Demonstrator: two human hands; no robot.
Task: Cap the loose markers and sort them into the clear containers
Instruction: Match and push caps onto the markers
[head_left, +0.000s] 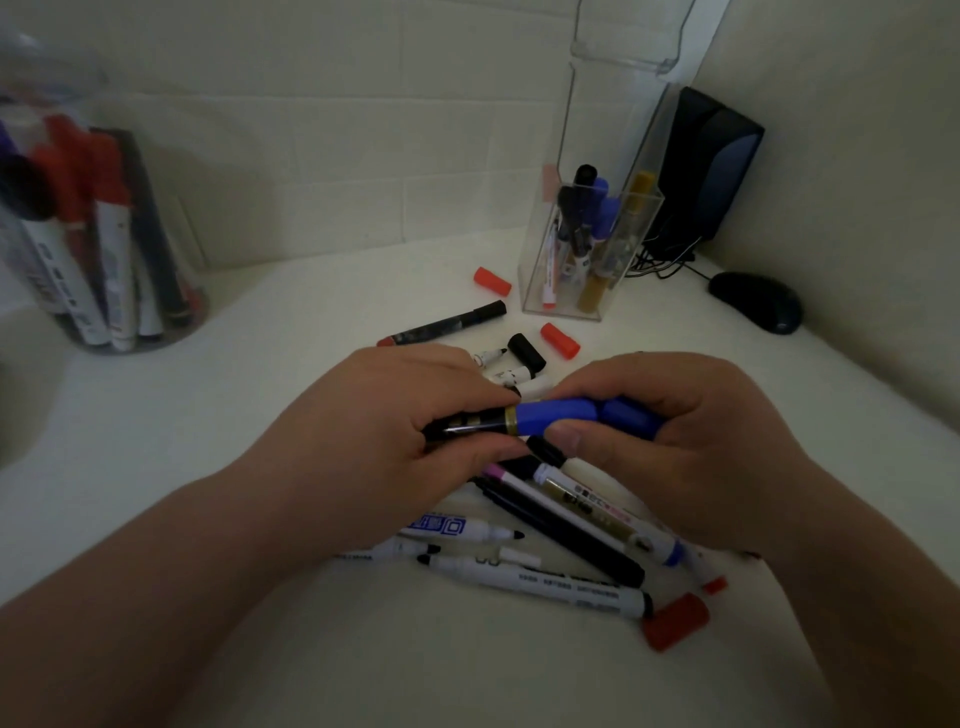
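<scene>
Head view, left hand (384, 421) gripping marker (478, 423) barrel, right hand (670, 436) gripping its blue cap (550, 418).

no print is legible; the white markers (540, 582) at six o'clock carry labels too blurred to read.

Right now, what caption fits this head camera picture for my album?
Left hand grips a black marker, right hand its blue cap, over a pile of loose markers.
</scene>
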